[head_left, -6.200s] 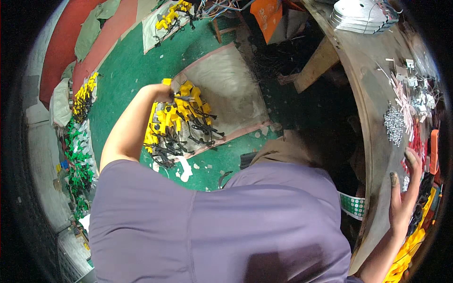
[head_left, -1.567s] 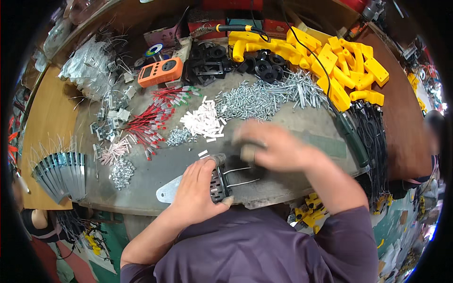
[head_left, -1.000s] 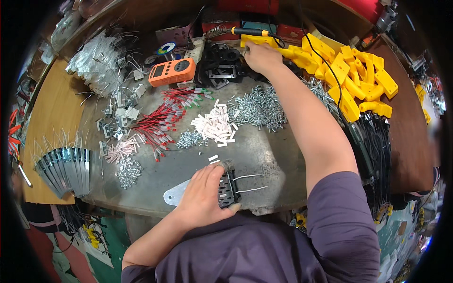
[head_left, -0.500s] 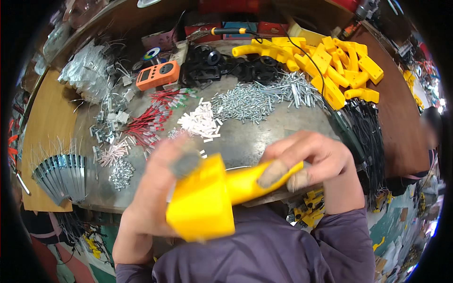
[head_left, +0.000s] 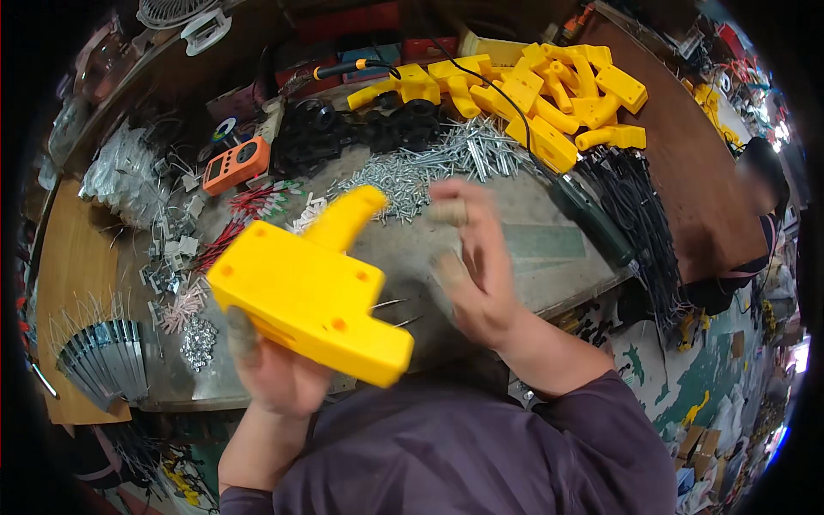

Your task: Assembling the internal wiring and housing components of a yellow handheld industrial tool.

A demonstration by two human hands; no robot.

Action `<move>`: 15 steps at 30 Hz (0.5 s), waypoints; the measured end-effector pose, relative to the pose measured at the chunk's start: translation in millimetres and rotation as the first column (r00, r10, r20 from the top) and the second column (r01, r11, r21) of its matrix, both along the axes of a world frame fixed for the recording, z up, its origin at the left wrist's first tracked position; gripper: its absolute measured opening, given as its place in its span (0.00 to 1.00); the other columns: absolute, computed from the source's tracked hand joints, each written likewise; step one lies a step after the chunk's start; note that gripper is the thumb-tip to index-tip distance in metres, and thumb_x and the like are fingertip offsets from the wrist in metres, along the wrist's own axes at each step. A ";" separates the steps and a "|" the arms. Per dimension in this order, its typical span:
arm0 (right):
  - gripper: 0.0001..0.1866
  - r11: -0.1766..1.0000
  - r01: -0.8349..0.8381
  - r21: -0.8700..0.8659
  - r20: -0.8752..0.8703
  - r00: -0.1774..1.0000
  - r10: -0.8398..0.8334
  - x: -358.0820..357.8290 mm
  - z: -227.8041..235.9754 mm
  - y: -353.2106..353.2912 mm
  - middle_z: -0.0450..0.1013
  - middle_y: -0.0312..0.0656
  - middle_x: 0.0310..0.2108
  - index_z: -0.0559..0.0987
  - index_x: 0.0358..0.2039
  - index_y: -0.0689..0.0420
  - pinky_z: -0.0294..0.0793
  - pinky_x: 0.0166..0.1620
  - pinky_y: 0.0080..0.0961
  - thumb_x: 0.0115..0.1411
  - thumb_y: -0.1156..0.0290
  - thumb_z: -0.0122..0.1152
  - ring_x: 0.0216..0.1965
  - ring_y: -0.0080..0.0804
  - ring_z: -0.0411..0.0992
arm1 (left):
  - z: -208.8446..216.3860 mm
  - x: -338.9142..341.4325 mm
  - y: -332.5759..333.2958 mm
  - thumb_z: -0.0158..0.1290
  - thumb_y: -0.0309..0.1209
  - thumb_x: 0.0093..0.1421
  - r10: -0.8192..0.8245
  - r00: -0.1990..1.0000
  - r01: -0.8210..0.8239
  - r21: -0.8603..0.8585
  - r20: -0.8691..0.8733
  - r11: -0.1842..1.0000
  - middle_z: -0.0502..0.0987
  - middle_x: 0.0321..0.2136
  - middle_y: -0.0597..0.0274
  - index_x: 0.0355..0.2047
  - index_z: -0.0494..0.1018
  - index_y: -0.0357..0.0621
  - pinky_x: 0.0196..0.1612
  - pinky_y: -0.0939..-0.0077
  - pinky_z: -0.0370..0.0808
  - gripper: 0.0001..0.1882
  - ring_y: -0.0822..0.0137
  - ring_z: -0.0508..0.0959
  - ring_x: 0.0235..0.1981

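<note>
Held up in the left hand (head_left: 279, 378) over the near edge of a crowded desk (head_left: 534, 202), a yellow housing (head_left: 296, 287) tilts, its handle (head_left: 352, 215) pointing toward the far side. We judge the work on this piece to be at an early stage: it is up in hand, yet we see nothing joined to it, and whether anything fills the round marks on its face we cannot tell. Much looks left to do, with silvery screws (head_left: 399, 184), red-wired parts (head_left: 245, 202), black cables (head_left: 639, 202) and other yellow housings (head_left: 521, 86) lying loose in heaps. Two thin white wires (head_left: 393, 302) (what they belong to is hidden from us) poke out just beside the raised piece.

The left fingers are clamped on the housing from below and behind, one dark-tipped digit showing at its lower left edge, the rest out of our sight. The right hand (head_left: 481, 270), blurred, hangs to the right of the housing, near but not touching; its fingers and thumb stand apart, half curled, and we see nothing between them. Farther right, a green strip (head_left: 545, 243) lies flat
</note>
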State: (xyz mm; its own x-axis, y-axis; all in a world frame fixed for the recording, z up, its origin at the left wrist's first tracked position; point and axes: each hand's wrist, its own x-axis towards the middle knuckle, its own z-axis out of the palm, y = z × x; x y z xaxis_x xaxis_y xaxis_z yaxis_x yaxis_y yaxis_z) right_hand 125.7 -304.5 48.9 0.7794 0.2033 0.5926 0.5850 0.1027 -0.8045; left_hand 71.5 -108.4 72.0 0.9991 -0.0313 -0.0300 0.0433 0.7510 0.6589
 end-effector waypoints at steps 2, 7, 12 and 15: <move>0.26 0.931 0.040 -0.363 0.237 0.970 0.051 -7.1 0.3 1.7 0.67 0.51 0.41 0.73 0.40 0.60 0.68 0.46 0.36 0.48 0.53 0.66 0.43 0.48 0.67 | -8.1 2.2 1.8 0.48 0.61 0.57 0.065 0.994 -0.079 0.168 0.087 0.983 0.55 0.63 0.42 0.59 0.60 0.48 0.43 0.65 0.77 0.39 0.60 0.76 0.46; 0.20 0.802 -0.062 -0.594 0.126 0.978 0.169 -33.8 -6.0 20.6 0.71 0.43 0.23 0.75 0.30 0.56 0.70 0.31 0.41 0.50 0.51 0.62 0.27 0.47 0.72 | -39.0 -16.9 -13.5 0.45 0.65 0.57 -0.026 0.980 -0.087 0.544 0.195 0.835 0.59 0.61 0.53 0.62 0.56 0.46 0.53 0.64 0.71 0.44 0.64 0.71 0.51; 0.18 0.851 -0.188 -0.491 0.003 0.976 0.218 -32.4 -13.3 11.0 0.70 0.43 0.18 0.75 0.24 0.54 0.68 0.28 0.41 0.51 0.51 0.60 0.23 0.47 0.71 | -47.2 -21.1 5.5 0.44 0.61 0.60 -0.045 0.960 -0.164 0.688 0.275 0.707 0.65 0.55 0.53 0.62 0.53 0.39 0.57 0.62 0.66 0.43 0.56 0.70 0.54; 0.16 0.832 -0.234 -0.503 0.021 0.959 0.282 -31.1 4.4 -4.0 0.70 0.43 0.18 0.76 0.24 0.55 0.67 0.27 0.40 0.51 0.54 0.60 0.23 0.47 0.71 | -55.2 -17.4 13.0 0.41 0.62 0.61 0.143 0.918 -0.395 0.817 0.370 0.420 0.64 0.57 0.53 0.63 0.52 0.40 0.57 0.63 0.66 0.43 0.57 0.70 0.54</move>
State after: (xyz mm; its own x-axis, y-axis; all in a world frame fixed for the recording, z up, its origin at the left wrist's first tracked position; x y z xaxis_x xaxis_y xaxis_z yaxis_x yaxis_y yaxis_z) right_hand 94.6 -308.5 53.3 0.6055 0.6723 0.4259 0.6651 -0.1336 -0.7347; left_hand 54.1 -95.3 16.9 0.9307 0.1568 0.3306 -0.2819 -0.2685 0.9211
